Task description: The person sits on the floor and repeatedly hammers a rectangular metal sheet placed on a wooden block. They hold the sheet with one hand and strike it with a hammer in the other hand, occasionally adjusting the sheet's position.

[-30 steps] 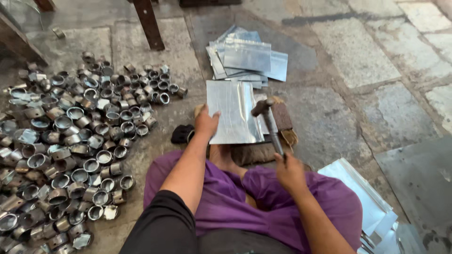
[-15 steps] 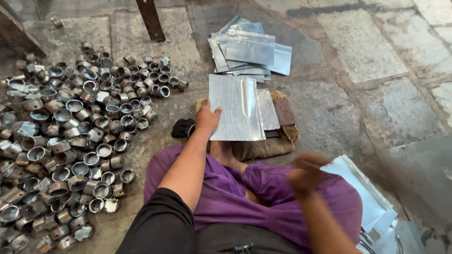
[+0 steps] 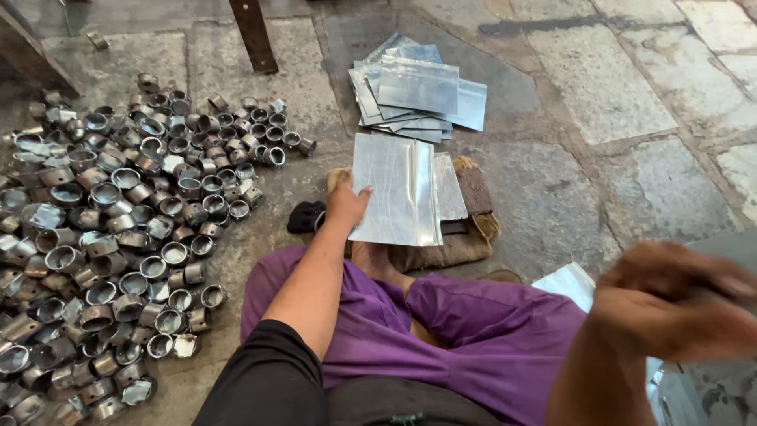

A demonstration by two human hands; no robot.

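Left hand (image 3: pixel 347 205) pressed flat, fingers spread, on the metal sheet (image 3: pixel 394 189) lying over a cloth pad (image 3: pixel 465 237); right hand (image 3: pixel 678 296) raised, blurred, grip indiscernible. Metal rings (image 3: pixel 118 229) heaped alongside.

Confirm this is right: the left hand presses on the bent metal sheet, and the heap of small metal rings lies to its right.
Not quite. The head view shows the left hand on the bent metal sheet, but the heap of small metal rings lies to its left.
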